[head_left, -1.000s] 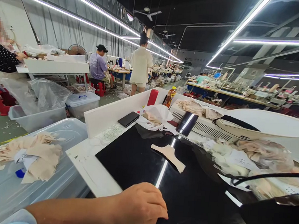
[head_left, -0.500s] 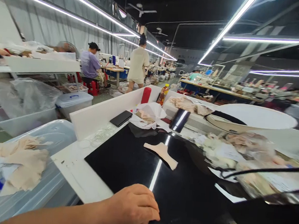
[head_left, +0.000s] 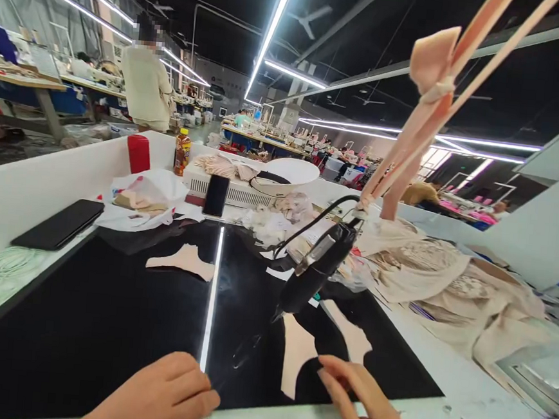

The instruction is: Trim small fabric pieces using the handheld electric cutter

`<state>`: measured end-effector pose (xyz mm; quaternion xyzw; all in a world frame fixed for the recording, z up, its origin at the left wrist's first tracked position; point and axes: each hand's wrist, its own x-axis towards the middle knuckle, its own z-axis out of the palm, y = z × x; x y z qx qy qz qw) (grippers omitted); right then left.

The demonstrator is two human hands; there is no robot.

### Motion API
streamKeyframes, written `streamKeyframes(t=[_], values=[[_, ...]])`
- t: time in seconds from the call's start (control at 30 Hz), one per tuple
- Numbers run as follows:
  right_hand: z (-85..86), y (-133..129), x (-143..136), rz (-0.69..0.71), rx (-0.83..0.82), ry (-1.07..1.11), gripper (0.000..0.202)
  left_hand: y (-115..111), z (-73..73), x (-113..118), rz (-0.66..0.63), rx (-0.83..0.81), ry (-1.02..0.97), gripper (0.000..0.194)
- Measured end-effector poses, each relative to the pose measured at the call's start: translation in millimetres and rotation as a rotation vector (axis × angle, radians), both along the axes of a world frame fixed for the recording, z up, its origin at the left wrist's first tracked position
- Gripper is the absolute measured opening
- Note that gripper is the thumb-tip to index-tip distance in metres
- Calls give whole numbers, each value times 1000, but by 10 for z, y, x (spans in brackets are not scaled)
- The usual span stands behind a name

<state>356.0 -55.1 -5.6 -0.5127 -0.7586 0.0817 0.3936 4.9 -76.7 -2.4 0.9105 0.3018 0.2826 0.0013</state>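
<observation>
My left hand [head_left: 159,390] is at the front edge of the black mat [head_left: 120,326], fingers curled together; anything inside them is hidden. My right hand [head_left: 365,403] has thumb and index finger slightly apart, their tips by the corner of a beige cut fabric piece [head_left: 297,353]. A second beige piece [head_left: 347,331] lies just beyond that hand. Farther back on the mat is a third beige piece [head_left: 183,262]. Above the mat, a black handheld tool [head_left: 318,264] with a cord hangs from knotted beige fabric strips [head_left: 405,142], its tip near the first piece.
A dark flat case [head_left: 58,223], a plastic bag with fabric [head_left: 139,202], a phone [head_left: 216,195] and a bottle [head_left: 182,152] stand toward the back left. Beige garments [head_left: 425,266] are heaped at right. A person [head_left: 146,86] stands beyond the low white partition [head_left: 45,175].
My view has swung right, bringing the hanging tool, the garment heap and two more beige pieces into sight. My right hand has come into view; my left stays curled over the mat's front.
</observation>
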Motion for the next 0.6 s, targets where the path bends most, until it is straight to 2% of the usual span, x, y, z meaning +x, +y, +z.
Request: streamKeyframes(t=[0.07, 0.13, 0.27, 0.37, 0.5, 0.6], values=[[-108, 83, -37, 97, 39, -97, 16, 91, 6, 144, -16, 24, 55, 28], [-195, 111, -72, 137, 80, -188, 17, 188, 15, 309, -47, 30, 133, 22], [-289, 99, -134, 138, 99, -349, 19, 374, 22, 644, -80, -17, 283, 22], [-317, 107, -160, 152, 104, -420, 16, 491, -35, 835, -91, -14, 343, 22], [-325, 114, -155, 163, 142, -419, 21, 582, -159, 943, -61, -1, 345, 27], [-309, 102, -146, 167, 84, -331, 23, 591, -212, 943, -28, -12, 289, 25]])
